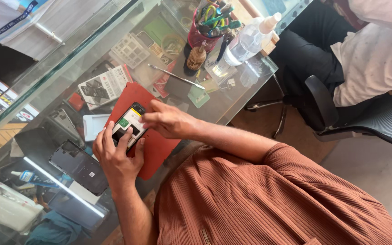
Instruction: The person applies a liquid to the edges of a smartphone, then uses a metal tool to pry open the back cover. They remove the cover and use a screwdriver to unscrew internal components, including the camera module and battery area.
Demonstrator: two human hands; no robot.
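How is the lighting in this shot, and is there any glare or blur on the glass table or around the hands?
Head view: bright, soft daylight; the glass table reflects a bright streak at lower left and pale patches at top. The opened phone, the left hand and the right hand look sharp on the red mat. The frame is tilted, and the tool cup at the top looks slightly softer.

Glass desk (232,102) w/ mesh chair (377,122)
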